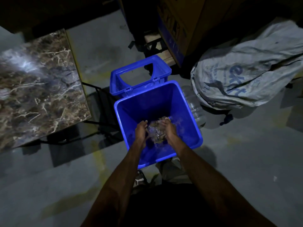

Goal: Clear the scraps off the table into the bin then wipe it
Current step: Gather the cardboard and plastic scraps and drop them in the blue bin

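Both hands, left hand (141,134) & right hand (169,131), cupped w/ fingers curled round scraps (155,133) held low inside open blue bin (196,128) beside table (37,86); best to part palms slowly, keep below rim so nothing spills.

**Supporting surfaces and what rests on them**

A grey concrete floor (65,177), marked with faint yellow stains, carries every item in view. A marble-patterned table (37,82) on thin black legs stands at left. Near centre, just right of the table, stands an open blue bin (185,112), its hinged lid (139,76) hanging behind it. A clear plastic bottle (195,110) lies beside the bin's right wall. A grey printed sack (246,71) lies at right, and cardboard boxes (177,30) stand at the back.
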